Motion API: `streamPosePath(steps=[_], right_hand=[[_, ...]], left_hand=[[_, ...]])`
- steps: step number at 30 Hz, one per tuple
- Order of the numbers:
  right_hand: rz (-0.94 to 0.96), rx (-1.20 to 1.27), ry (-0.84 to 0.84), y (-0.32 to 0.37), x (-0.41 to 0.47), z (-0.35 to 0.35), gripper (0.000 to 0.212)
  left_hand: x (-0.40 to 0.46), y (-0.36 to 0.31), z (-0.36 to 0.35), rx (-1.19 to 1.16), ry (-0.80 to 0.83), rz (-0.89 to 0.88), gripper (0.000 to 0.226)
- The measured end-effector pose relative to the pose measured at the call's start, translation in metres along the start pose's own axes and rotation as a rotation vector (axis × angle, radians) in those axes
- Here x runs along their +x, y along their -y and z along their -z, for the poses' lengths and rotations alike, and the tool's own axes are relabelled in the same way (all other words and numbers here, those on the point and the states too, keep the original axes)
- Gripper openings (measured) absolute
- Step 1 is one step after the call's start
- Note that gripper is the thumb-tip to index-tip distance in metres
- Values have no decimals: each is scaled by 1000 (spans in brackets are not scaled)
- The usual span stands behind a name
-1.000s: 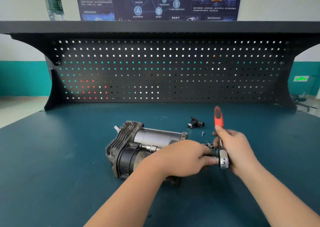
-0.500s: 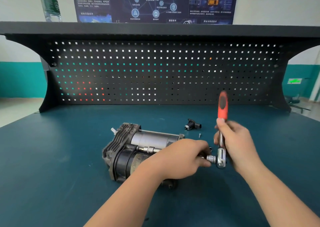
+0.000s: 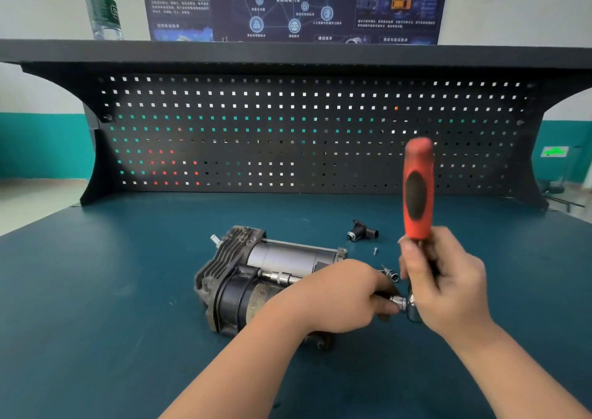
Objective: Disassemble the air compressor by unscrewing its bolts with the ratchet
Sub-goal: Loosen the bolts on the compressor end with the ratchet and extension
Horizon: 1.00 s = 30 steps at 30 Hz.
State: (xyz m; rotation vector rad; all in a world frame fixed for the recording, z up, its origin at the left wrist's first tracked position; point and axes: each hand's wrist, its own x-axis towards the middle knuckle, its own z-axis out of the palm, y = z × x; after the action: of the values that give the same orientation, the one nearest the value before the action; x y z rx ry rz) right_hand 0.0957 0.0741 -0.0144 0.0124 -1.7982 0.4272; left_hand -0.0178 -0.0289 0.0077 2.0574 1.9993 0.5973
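Right hand (image 3: pixel 447 277) grip wraps the ratchet (image 3: pixel 418 188) shank, red handle upright; drive axis runs horizontally left from the grip into the air compressor (image 3: pixel 256 274) lying on the counter (image 3: pixel 96 290); left hand (image 3: pixel 339 293) is nearer, apparently pinching the socket extension (image 3: pixel 395 301); bolt hidden

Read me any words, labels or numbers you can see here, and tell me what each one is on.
Wall poster: Chinese captions under round icons, too blurred to quote.
Water bottle label: too blurred to read.
Green sign on the far right wall: unreadable.
Air compressor and ratchet: no readable text shows.
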Motion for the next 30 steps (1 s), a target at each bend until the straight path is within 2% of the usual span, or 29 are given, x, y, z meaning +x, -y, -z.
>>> streamPosePath(steps=[2, 4, 6, 7, 8, 10, 12, 14, 16, 18, 19, 21, 24, 27, 29, 30], right_hand=[[-351, 81, -40, -3, 8, -2, 26], [-773, 82, -2, -14, 12, -4, 29], [-1178, 272, -6, -27, 8, -7, 28], [-1314, 397, -36, -28, 6, -9, 26], [-1364, 447, -55, -29, 3, -10, 26], [-1217, 330, -55, -29, 1, -11, 27], [-884, 144, -89, -21, 4, -10, 28], [-554, 136, -133, -6, 7, -7, 26], [-257, 124, -78, 3, 4, -3, 21], [-81, 98, 6, 6, 1, 1, 14], [-80, 103, 33, 6, 3, 2, 13], [-248, 170, 25, 6, 10, 2, 19], [-772, 262, -10, -5, 19, 1, 26], [-1284, 463, -13, -22, 13, 0, 24], [-1398, 546, -54, -26, 8, -4, 23], [-1349, 523, -75, -27, 6, -5, 24]], left_hand=[[0, 1, -1, 17, -27, -2, 18], [0, 2, -1, 2, -66, -2, 21], [0, 3, -1, -26, -97, -4, 23], [0, 3, -1, -36, -98, -1, 25], [0, 3, -1, -38, -89, 4, 26], [0, 3, -1, -13, -40, 22, 28], [0, 2, 0, 33, 25, 43, 30], [0, -1, 1, 79, 75, 52, 28], [0, -2, 1, 74, 86, 46, 24], [0, -3, 1, 46, 60, 43, 21], [0, -3, 1, 40, 44, 40, 20], [-1, -3, 1, 44, 25, 24, 20], [0, -1, 0, 50, -8, 5, 19], [0, 2, -1, 37, -48, 5, 21], [0, 2, 0, 27, -48, 12, 22], [0, 2, 0, 23, -32, 18, 23]])
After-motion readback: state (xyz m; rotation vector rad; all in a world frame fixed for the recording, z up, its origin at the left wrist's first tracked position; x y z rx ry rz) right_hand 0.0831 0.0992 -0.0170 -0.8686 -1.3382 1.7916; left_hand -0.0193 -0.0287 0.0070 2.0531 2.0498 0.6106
